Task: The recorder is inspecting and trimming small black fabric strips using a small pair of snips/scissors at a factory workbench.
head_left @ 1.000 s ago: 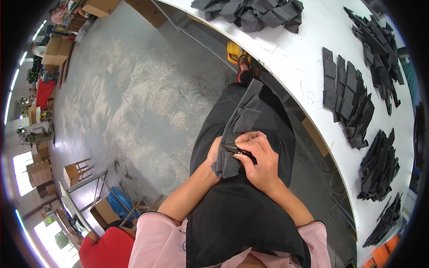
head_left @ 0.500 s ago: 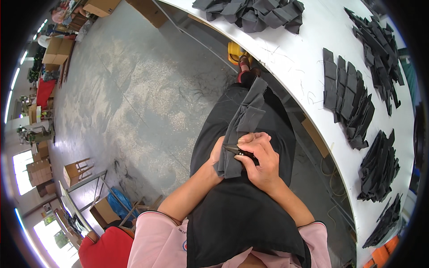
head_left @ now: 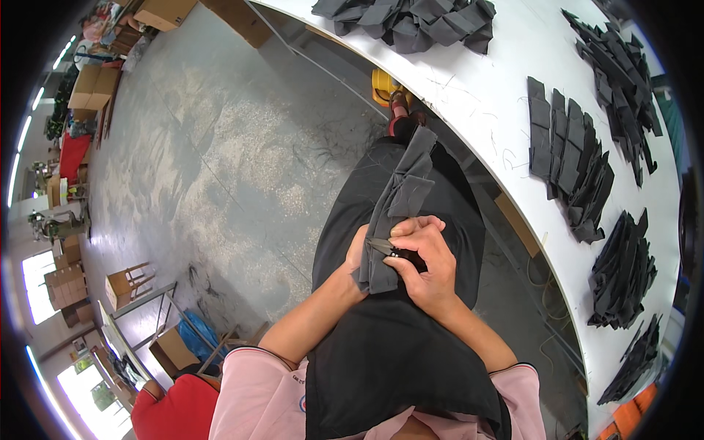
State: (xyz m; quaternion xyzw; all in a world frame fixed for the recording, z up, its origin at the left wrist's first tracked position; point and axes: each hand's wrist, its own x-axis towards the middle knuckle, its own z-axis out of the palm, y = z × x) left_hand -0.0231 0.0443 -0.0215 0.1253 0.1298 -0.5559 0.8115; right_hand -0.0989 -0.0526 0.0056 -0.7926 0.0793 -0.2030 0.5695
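A bundle of dark grey fabric pieces (head_left: 413,192), folded and overlapping in a long strip, lies over my lap on the black apron (head_left: 359,330). My left hand (head_left: 355,253) grips its near part from the left side, with most of the fingers hidden behind the cloth. Closed around a small pair of thread snips (head_left: 382,247), my right hand (head_left: 433,258) is at the right of the strip. The snips' pointed metal blades reach left over the cloth, close to my left thumb. Whether they touch a thread is too small to tell.
Along my right curves a white table (head_left: 491,110), its edge close to my right arm. Several piles of dark grey fabric pieces (head_left: 572,154) lie on it. Under the table is a yellow object (head_left: 383,84) near my foot. A person in red (head_left: 176,411) is at lower left.
Both hands keep almost the same place on the fabric. The snips' blades have shifted slightly and show more bare metal.
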